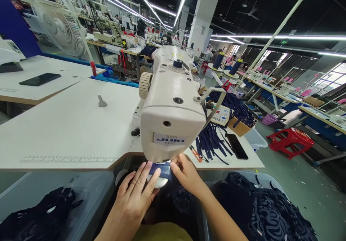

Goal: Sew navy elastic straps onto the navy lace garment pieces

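A cream sewing machine (173, 115) marked JUKI stands in the middle of the view. Navy fabric (161, 169) lies below its head, over a rounded metal part (158, 182). My left hand (136, 192) rests on the fabric's left side with its fingers spread. On the right side, my right hand (185, 172) has thumb and fingertips closed on the fabric's edge. The needle area is hidden behind the machine head.
Orange-handled snips (195, 154), navy strips (212, 142) and a black phone (237, 146) lie right of the machine. Bins (94, 187) of dark fabric stand below on both sides. A flat metal piece (101, 101) lies on the left tabletop (67, 125).
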`<act>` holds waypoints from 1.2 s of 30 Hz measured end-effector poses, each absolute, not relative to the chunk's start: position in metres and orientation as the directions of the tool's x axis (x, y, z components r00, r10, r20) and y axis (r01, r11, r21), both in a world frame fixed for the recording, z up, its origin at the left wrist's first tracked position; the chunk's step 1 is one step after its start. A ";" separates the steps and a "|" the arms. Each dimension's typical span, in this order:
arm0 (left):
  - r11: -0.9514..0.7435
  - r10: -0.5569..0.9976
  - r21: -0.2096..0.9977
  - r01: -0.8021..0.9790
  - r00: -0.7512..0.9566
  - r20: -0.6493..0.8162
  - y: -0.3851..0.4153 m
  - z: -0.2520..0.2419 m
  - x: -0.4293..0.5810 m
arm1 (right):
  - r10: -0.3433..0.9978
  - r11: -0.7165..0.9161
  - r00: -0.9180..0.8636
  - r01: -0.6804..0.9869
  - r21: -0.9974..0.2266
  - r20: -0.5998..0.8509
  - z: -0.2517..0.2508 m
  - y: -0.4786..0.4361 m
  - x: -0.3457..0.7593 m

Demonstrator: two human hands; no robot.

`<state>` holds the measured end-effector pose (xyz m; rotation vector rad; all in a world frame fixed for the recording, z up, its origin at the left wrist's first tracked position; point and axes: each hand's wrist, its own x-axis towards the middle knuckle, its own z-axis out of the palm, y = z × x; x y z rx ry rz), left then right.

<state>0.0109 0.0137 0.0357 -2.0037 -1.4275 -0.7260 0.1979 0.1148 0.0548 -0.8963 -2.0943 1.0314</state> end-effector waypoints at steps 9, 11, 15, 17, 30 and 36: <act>-0.259 0.656 -0.167 0.951 0.300 0.693 0.016 0.046 0.015 | 0.736 0.521 -0.658 0.395 -0.757 0.163 0.015 0.122 0.236; -0.253 0.650 -0.159 0.954 0.289 0.703 0.015 0.048 0.017 | 0.790 0.432 -0.605 0.437 -0.789 0.098 0.012 0.122 0.246; -0.299 0.667 0.065 0.952 0.160 0.728 0.006 0.042 0.014 | 0.833 0.257 -0.554 0.399 -0.880 -0.008 0.032 0.114 0.261; -0.327 0.644 0.171 0.929 0.087 0.760 -0.002 0.035 0.003 | 0.808 0.264 -0.589 0.333 -0.905 0.019 0.053 0.107 0.259; -0.470 0.632 -0.041 0.882 0.369 0.681 0.004 0.042 0.000 | 0.781 0.598 -0.556 0.534 -0.598 0.284 0.061 0.098 0.174; -0.455 0.665 0.081 0.887 0.278 0.694 0.010 0.041 0.020 | 0.864 0.190 -0.502 0.247 -0.950 0.042 0.056 0.102 0.185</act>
